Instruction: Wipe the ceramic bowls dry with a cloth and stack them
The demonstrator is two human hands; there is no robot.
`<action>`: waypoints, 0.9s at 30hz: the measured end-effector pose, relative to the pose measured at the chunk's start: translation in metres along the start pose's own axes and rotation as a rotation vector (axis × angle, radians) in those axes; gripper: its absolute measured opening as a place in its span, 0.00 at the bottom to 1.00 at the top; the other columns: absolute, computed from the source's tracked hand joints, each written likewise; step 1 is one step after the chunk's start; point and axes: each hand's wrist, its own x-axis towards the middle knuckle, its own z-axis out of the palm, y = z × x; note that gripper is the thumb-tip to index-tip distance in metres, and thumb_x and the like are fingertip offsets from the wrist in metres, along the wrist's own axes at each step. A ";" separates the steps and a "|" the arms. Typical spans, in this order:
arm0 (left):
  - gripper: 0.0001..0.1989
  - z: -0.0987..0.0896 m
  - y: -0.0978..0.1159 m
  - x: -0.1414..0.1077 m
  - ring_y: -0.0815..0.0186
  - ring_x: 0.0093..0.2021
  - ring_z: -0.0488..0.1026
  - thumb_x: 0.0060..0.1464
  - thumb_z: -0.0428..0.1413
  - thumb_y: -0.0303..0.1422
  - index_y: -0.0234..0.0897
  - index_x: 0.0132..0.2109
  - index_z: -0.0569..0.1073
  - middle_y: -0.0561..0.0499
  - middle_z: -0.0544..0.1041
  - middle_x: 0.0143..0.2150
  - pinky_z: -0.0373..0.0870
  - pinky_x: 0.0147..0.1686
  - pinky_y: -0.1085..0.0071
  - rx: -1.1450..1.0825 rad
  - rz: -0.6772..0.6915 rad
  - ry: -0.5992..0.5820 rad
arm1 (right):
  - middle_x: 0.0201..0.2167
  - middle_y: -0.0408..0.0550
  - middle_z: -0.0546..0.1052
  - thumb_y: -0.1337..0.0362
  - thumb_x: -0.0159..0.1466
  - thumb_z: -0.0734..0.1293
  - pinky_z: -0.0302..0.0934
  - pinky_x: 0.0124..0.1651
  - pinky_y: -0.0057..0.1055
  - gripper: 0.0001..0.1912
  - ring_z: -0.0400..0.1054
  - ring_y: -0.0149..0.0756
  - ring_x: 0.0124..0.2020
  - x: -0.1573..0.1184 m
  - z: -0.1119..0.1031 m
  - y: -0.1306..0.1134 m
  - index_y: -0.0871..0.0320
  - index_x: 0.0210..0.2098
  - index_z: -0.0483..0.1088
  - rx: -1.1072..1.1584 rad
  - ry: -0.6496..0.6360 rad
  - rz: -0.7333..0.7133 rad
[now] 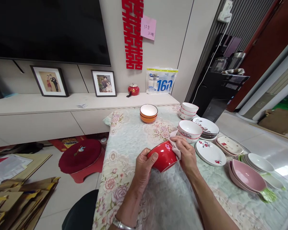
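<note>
Tilted on its side above the floral tablecloth, a red bowl [163, 157] is held between both hands. My left hand [145, 162] grips its left rim, the thumb over the outer wall. My right hand [185, 153] is closed on a pale pinkish cloth [174, 143], which it presses against the bowl's right side near the rim. The bowl's inside faces away and is hidden. Just behind the right hand stand white bowls with red rims [190, 128]. Two stacked orange bowls [148, 113] are near the table's far edge.
Flowered plates [210, 152], dark-patterned plates [205, 126], rectangular dishes [229, 146], pink bowls [248, 175] and small white bowls [260, 163] crowd the table's right side. More bowls [189, 110] stand at the back right. A red stool [81, 155] is at the left.
</note>
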 end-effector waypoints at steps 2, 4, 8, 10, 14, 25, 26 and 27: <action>0.16 -0.002 -0.004 0.000 0.74 0.23 0.58 0.49 0.64 0.38 0.36 0.27 0.64 0.59 0.66 0.22 0.57 0.28 0.75 0.064 0.014 -0.014 | 0.44 0.49 0.75 0.58 0.63 0.67 0.58 0.55 0.41 0.11 0.66 0.43 0.49 -0.005 0.004 -0.013 0.53 0.43 0.77 -0.165 0.009 -0.141; 0.15 -0.004 -0.006 -0.001 0.73 0.24 0.59 0.50 0.63 0.38 0.36 0.28 0.65 0.58 0.66 0.22 0.57 0.28 0.75 0.099 0.016 -0.033 | 0.43 0.50 0.73 0.61 0.63 0.67 0.60 0.51 0.42 0.15 0.66 0.43 0.46 -0.014 0.011 -0.026 0.52 0.49 0.74 -0.330 -0.006 -0.295; 0.11 -0.002 -0.003 -0.003 0.71 0.24 0.61 0.49 0.62 0.37 0.37 0.29 0.69 0.58 0.68 0.23 0.58 0.28 0.74 0.118 0.016 -0.088 | 0.41 0.52 0.73 0.67 0.63 0.65 0.60 0.47 0.42 0.18 0.65 0.43 0.42 -0.034 0.028 -0.044 0.53 0.52 0.72 -0.618 -0.198 -0.574; 0.09 0.000 -0.001 -0.003 0.70 0.25 0.62 0.48 0.62 0.36 0.37 0.30 0.71 0.57 0.69 0.24 0.58 0.29 0.73 0.116 0.031 -0.074 | 0.44 0.52 0.74 0.67 0.64 0.64 0.58 0.48 0.44 0.17 0.65 0.44 0.43 -0.040 0.035 -0.047 0.52 0.52 0.72 -0.729 -0.286 -0.659; 0.09 0.002 0.002 -0.004 0.70 0.25 0.61 0.51 0.60 0.36 0.37 0.30 0.71 0.57 0.68 0.24 0.59 0.30 0.73 0.088 0.005 -0.092 | 0.48 0.51 0.74 0.66 0.63 0.64 0.54 0.55 0.49 0.14 0.63 0.48 0.51 -0.034 0.038 -0.043 0.54 0.48 0.73 -0.776 -0.261 -0.678; 0.18 0.001 -0.003 -0.002 0.72 0.25 0.51 0.54 0.59 0.40 0.36 0.25 0.62 0.58 0.59 0.22 0.52 0.28 0.73 0.044 0.039 -0.062 | 0.41 0.51 0.79 0.51 0.65 0.61 0.64 0.44 0.39 0.20 0.71 0.45 0.43 0.000 0.010 0.016 0.57 0.45 0.74 0.033 0.026 0.220; 0.18 0.000 -0.004 -0.002 0.72 0.25 0.52 0.54 0.59 0.40 0.36 0.25 0.62 0.58 0.59 0.22 0.52 0.27 0.73 0.069 0.039 -0.063 | 0.38 0.51 0.80 0.49 0.64 0.61 0.64 0.42 0.39 0.21 0.72 0.45 0.41 0.001 0.010 0.020 0.58 0.44 0.75 0.098 0.038 0.297; 0.18 -0.001 -0.004 -0.002 0.72 0.25 0.52 0.54 0.59 0.41 0.36 0.25 0.63 0.58 0.60 0.21 0.51 0.27 0.73 0.102 0.033 -0.070 | 0.37 0.50 0.80 0.48 0.64 0.61 0.65 0.41 0.39 0.21 0.72 0.46 0.40 0.001 0.010 0.024 0.58 0.42 0.75 0.132 0.053 0.335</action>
